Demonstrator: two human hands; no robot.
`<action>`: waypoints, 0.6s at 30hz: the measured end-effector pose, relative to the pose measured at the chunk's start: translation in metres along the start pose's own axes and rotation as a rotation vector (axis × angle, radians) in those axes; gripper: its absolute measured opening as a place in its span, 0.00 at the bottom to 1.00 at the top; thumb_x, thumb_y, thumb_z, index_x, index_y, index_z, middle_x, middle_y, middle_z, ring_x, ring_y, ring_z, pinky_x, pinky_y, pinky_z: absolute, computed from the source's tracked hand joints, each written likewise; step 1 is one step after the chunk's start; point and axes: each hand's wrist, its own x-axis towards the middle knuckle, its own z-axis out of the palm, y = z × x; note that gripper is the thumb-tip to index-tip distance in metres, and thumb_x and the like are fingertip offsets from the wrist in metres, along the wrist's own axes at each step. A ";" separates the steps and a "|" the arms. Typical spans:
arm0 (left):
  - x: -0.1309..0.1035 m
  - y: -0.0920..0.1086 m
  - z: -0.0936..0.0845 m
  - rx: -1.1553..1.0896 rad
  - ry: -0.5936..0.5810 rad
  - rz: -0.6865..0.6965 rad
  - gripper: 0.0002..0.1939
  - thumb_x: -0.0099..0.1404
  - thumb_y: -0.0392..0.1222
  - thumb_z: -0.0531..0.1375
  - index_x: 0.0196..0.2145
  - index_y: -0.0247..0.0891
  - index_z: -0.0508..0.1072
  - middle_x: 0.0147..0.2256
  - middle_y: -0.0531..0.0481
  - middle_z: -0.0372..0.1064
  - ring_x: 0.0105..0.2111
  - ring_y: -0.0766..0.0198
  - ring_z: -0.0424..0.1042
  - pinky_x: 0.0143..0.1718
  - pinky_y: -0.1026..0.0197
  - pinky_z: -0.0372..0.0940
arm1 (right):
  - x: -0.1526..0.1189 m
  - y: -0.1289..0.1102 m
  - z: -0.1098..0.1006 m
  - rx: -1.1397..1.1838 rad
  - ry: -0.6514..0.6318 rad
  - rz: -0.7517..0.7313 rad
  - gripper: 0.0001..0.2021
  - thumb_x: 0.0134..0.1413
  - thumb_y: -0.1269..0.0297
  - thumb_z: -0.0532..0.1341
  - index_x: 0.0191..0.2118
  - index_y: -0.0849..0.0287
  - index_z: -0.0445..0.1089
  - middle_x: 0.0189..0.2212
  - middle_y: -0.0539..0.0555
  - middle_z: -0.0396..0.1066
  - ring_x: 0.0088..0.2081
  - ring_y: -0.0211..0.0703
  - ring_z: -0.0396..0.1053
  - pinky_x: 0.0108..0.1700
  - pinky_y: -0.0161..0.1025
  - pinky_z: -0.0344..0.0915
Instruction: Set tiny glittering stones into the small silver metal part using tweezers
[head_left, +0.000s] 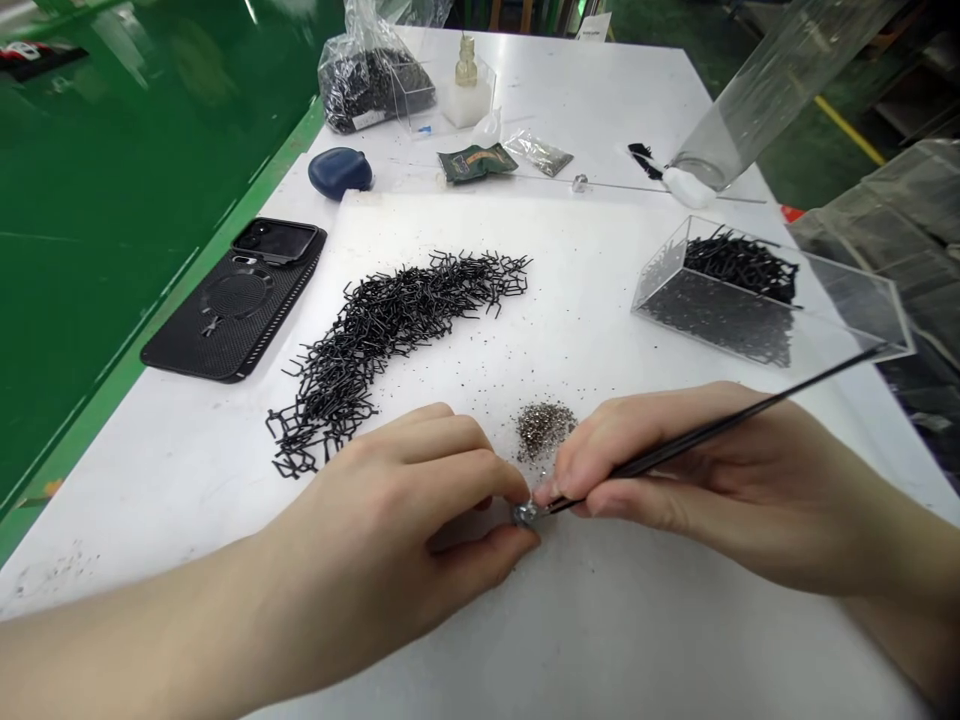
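Observation:
My left hand [420, 500] pinches a small shiny silvery piece [526, 513] between thumb and forefinger, low over the white table. In my right hand [675, 470] is a pair of black tweezers [705, 436], held like a pen, with the tips at the silvery piece. Whether the tips grip it or only touch it I cannot tell. Just beyond my fingers lies a small heap of tiny glittering brown-grey bits [544, 430]. Farther back, a curved pile of short bent black pieces [390, 325] spreads across the white sheet.
To the left lie a black phone [232, 300] and a dark blue case [340, 173]. A clear box [720, 315] of black pieces stands at right, near a tall clear tube [750, 110]. Behind are a bag of black pieces [367, 85], a small bottle [466, 65] and a green packet [477, 163].

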 end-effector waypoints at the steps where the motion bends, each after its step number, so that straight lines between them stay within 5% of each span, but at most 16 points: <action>1: 0.000 0.000 0.000 -0.002 0.000 0.002 0.06 0.77 0.32 0.67 0.46 0.39 0.86 0.36 0.53 0.79 0.36 0.66 0.77 0.33 0.66 0.69 | 0.000 0.000 0.000 0.002 0.000 -0.001 0.02 0.67 0.65 0.77 0.42 0.50 0.90 0.39 0.53 0.91 0.42 0.50 0.90 0.42 0.37 0.86; 18: 0.002 0.000 0.000 0.006 0.015 0.020 0.06 0.78 0.33 0.66 0.46 0.37 0.86 0.34 0.52 0.78 0.34 0.66 0.76 0.31 0.66 0.68 | -0.003 0.005 -0.004 -0.049 0.000 -0.020 0.02 0.70 0.63 0.76 0.44 0.48 0.89 0.39 0.53 0.90 0.43 0.51 0.89 0.42 0.40 0.84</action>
